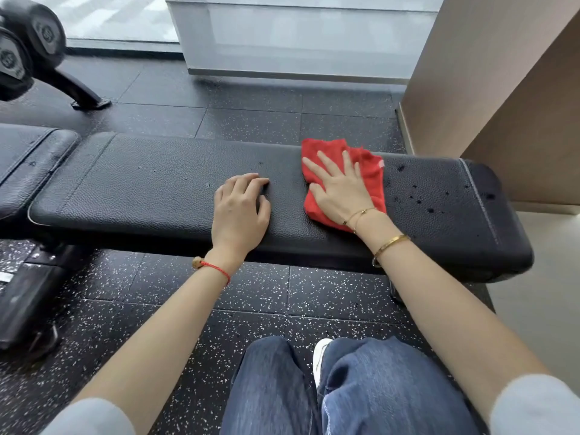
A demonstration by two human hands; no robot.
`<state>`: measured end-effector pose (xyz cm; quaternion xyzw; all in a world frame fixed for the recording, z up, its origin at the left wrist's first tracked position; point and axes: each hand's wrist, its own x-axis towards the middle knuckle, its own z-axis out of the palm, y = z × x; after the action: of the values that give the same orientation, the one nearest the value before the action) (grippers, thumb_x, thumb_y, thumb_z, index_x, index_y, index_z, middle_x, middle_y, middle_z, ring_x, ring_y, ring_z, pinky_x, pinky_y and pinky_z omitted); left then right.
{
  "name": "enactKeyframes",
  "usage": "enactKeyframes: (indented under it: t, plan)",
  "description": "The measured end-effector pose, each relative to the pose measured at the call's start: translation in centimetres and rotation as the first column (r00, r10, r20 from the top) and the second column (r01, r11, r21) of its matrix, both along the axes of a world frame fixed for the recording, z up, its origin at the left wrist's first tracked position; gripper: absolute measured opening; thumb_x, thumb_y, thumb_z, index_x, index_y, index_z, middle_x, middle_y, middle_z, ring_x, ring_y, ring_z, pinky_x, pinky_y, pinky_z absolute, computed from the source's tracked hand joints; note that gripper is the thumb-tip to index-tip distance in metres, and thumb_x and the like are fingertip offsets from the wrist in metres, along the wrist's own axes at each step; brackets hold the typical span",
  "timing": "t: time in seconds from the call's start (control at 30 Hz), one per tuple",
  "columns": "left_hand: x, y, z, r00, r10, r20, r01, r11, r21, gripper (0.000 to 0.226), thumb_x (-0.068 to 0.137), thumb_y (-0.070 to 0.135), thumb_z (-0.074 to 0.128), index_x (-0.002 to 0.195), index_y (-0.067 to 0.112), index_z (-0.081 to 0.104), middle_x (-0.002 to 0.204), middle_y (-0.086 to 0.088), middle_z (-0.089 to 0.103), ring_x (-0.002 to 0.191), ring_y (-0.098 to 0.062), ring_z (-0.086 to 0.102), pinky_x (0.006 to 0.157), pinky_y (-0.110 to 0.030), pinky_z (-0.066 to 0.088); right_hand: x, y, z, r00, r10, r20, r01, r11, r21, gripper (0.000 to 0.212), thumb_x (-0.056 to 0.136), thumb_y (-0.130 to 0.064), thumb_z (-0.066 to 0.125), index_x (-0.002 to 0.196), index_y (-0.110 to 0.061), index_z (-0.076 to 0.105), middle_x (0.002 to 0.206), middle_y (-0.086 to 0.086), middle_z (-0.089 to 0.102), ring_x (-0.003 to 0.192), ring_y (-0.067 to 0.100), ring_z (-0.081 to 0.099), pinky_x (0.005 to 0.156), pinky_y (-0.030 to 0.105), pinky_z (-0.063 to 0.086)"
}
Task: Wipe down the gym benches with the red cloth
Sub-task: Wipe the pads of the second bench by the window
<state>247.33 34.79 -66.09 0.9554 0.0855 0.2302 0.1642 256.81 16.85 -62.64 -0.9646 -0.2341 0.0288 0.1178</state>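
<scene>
Head view: the red cloth is pressed flat under the right hand, whose fingers are spread straight and curl round nothing; nothing is gripped. The cloth lies crumpled on the right part of the bench pad, its far corner reaching the pad's far edge and its near corner close to the near edge. The left hand is rested just beside it on the bare pad, fingers loosely bent, holding nothing. One long pad is seen, its long axis running left to right; bare pad is left to the right of the cloth as far as the rounded end, marked with dark wet spots, and a longer bare stretch to the left. A second pad is set at the left end. Two dumbbells are seen at the top left on a rack. A brown wall stands close behind the right end. Speckled floor lies open beyond and in front.
</scene>
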Motion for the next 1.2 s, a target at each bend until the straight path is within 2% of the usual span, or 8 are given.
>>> enactKeyframes:
  t: [0.17, 0.33, 0.47, 0.6, 0.77, 0.9, 1.03, 1.2]
  plan:
    - [-0.1, 0.2, 0.2, 1.0, -0.016, 0.005, 0.016, 1.0, -0.013, 0.033, 0.091, 0.023, 0.051, 0.122, 0.019, 0.063, 0.129, 0.001, 0.061, 0.124, -0.022, 0.05, 0.109, -0.04, 0.035, -4.0, -1.4, -0.5, 0.98, 0.195, 0.047, -0.198, 0.979, 0.044, 0.055, 0.096, -0.035, 0.04, 0.148, -0.041, 0.024, 0.16, -0.012, 0.016, 0.149, 0.029, 0.001, 0.122, 0.047, 0.001]
    - [-0.1, 0.3, 0.1, 1.0, -0.019, 0.005, 0.019, 1.0, -0.012, 0.033, 0.092, 0.025, 0.049, 0.122, 0.019, 0.063, 0.129, 0.002, 0.061, 0.125, -0.02, 0.049, 0.109, -0.039, 0.035, -2.4, -6.2, -0.4, 0.999, 0.018, 0.042, -0.02, 0.998, 0.056, 0.053, 0.097, -0.033, 0.042, 0.147, -0.041, 0.028, 0.159, -0.012, 0.019, 0.149, 0.029, 0.003, 0.122, 0.044, 0.001]
    - [0.0, 0.1, 0.1, 1.0, -0.003, -0.001, 0.003, 1.0, 0.002, 0.034, 0.092, 0.027, 0.047, 0.122, 0.02, 0.062, 0.129, 0.003, 0.06, 0.125, -0.019, 0.049, 0.109, -0.038, 0.035, 0.9, -3.7, 0.3, 0.99, -0.143, -0.011, 0.143, 0.99, 0.02, 0.052, 0.098, -0.035, 0.035, 0.149, -0.039, 0.024, 0.161, -0.009, 0.012, 0.148, 0.034, -0.002, 0.121, 0.047, -0.002]
    - [0.0, 0.1, 0.0, 1.0, -0.003, 0.005, 0.003, 1.0, 0.001, 0.033, 0.091, 0.026, 0.048, 0.121, 0.021, 0.062, 0.128, 0.003, 0.061, 0.123, -0.02, 0.05, 0.108, -0.039, 0.036, -0.5, -0.5, 0.2, 1.0, 0.0, 0.014, 0.0, 1.0, 0.019, 0.054, 0.098, -0.035, 0.036, 0.15, -0.039, 0.022, 0.161, -0.009, 0.012, 0.149, 0.033, -0.003, 0.121, 0.046, -0.003]
    - [-0.1, 0.4, 0.0, 1.0, -0.015, 0.013, 0.015, 1.0, -0.006, 0.033, 0.091, 0.025, 0.049, 0.121, 0.02, 0.063, 0.128, 0.003, 0.061, 0.123, -0.02, 0.05, 0.108, -0.04, 0.036, -4.9, -3.8, -0.5, 0.977, 0.204, 0.063, -0.208, 0.976, 0.067, 0.054, 0.096, -0.032, 0.043, 0.147, -0.039, 0.029, 0.159, -0.011, 0.02, 0.15, 0.028, 0.002, 0.122, 0.045, 0.003]
    - [-0.1, 0.4, -0.1, 1.0, -0.023, 0.016, 0.023, 1.0, -0.007, 0.033, 0.092, 0.026, 0.049, 0.121, 0.02, 0.063, 0.128, 0.002, 0.061, 0.124, -0.02, 0.05, 0.108, -0.039, 0.036, -3.1, -7.6, -0.6, 0.998, 0.04, 0.04, -0.042, 0.997, 0.059, 0.053, 0.097, -0.032, 0.042, 0.147, -0.04, 0.029, 0.159, -0.011, 0.02, 0.149, 0.028, 0.004, 0.122, 0.044, 0.003]
    - [-0.1, 0.2, 0.0, 1.0, -0.007, 0.003, 0.007, 1.0, -0.005, 0.034, 0.092, 0.026, 0.047, 0.122, 0.02, 0.062, 0.129, 0.002, 0.06, 0.124, -0.021, 0.049, 0.109, -0.04, 0.035, -0.2, -4.7, 0.1, 0.988, -0.153, 0.024, 0.152, 0.988, 0.017, 0.052, 0.098, -0.035, 0.035, 0.149, -0.038, 0.024, 0.161, -0.009, 0.013, 0.149, 0.033, -0.001, 0.121, 0.046, -0.002]
    - [-0.1, 0.1, 0.2, 1.0, -0.004, 0.007, 0.005, 1.0, -0.021, 0.033, 0.09, 0.024, 0.05, 0.12, 0.019, 0.063, 0.128, 0.001, 0.061, 0.123, -0.022, 0.05, 0.108, -0.041, 0.036, -3.4, 0.1, -0.4, 0.996, 0.043, 0.082, -0.045, 0.999, 0.025, 0.054, 0.097, -0.036, 0.038, 0.149, -0.037, 0.025, 0.16, -0.008, 0.017, 0.149, 0.033, 0.002, 0.122, 0.046, -0.001]
